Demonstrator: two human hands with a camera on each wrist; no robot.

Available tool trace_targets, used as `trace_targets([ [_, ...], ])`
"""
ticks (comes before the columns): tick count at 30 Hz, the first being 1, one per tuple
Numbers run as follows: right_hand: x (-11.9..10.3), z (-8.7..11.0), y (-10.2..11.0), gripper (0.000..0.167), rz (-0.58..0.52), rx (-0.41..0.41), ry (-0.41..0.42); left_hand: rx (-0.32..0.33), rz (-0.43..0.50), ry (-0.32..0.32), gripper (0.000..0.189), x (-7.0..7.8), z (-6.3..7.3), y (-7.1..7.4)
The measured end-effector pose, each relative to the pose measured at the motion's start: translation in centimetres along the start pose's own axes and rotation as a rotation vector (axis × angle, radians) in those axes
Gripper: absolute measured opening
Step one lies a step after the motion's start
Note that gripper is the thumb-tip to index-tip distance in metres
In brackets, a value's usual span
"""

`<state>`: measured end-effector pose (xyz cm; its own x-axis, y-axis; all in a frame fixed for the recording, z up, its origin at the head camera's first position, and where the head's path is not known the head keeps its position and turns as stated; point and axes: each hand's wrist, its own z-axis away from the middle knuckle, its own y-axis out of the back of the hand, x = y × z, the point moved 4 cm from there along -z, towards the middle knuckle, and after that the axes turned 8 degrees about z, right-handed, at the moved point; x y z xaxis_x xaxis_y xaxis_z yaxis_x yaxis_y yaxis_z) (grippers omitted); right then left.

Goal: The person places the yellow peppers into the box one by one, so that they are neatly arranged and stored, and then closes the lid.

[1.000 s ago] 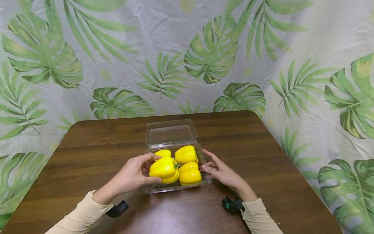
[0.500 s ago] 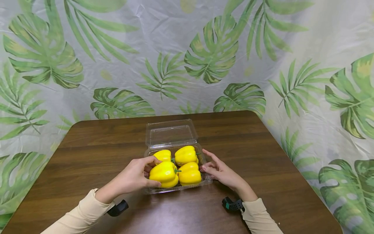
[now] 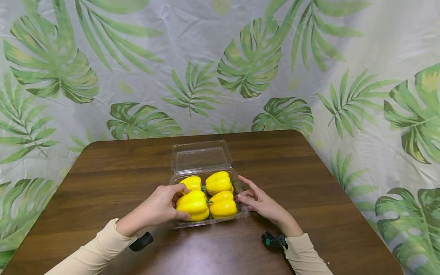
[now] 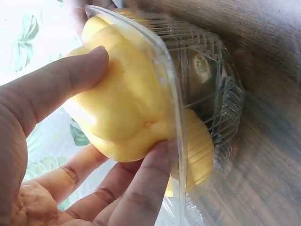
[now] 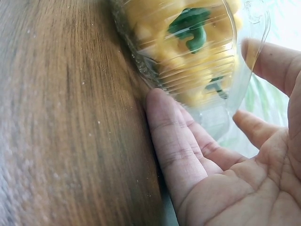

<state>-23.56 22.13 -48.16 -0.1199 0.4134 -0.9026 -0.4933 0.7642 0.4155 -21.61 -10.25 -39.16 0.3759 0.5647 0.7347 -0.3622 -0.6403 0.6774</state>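
My left hand [image 3: 159, 204] grips a yellow bell pepper [image 3: 192, 205] at the front left of a clear plastic clamshell container [image 3: 242, 214]. In the left wrist view the thumb lies on top of that pepper [image 4: 124, 89] and the fingers are below it. The pepper stands partly above the container's rim [image 4: 174, 84]. Three more yellow peppers sit inside: back left [image 3: 192, 182], back right [image 3: 219, 182] and front right [image 3: 223, 204]. My right hand [image 3: 258, 198] touches the container's right side, its extended fingers [image 5: 164, 117] against the wall near the tabletop, thumb by the rim.
The container's lid [image 3: 201, 154] lies folded back behind the tray on the brown wooden table [image 3: 275, 164]. A leaf-patterned curtain [image 3: 206, 76] hangs behind and beside the table. Each wrist wears a black band [image 3: 141, 241].
The left hand has brought its pepper slightly toward the table's near side and down, into line with the front right pepper. The right hand and the container have stayed in place.
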Motion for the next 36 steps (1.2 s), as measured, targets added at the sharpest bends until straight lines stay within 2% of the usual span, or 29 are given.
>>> trace_targets([
  [14,0.02,-0.04,-0.09,0.076,0.011,0.004,-0.004,0.003,-0.167,0.009,0.054,0.6,-0.13,-0.29],
  [25,-0.07,0.05,-0.15,0.077,0.012,0.0,0.001,-0.039,-0.256,-0.011,0.051,0.86,-0.34,-0.86],
  [30,-0.14,0.1,-0.2,0.077,0.016,0.001,0.002,-0.043,-0.266,-0.04,0.053,0.79,-0.25,-0.82],
  [36,-0.23,0.11,-0.23,0.077,0.01,-0.001,0.003,-0.078,-0.193,-0.053,0.056,0.58,-0.04,-0.34],
])
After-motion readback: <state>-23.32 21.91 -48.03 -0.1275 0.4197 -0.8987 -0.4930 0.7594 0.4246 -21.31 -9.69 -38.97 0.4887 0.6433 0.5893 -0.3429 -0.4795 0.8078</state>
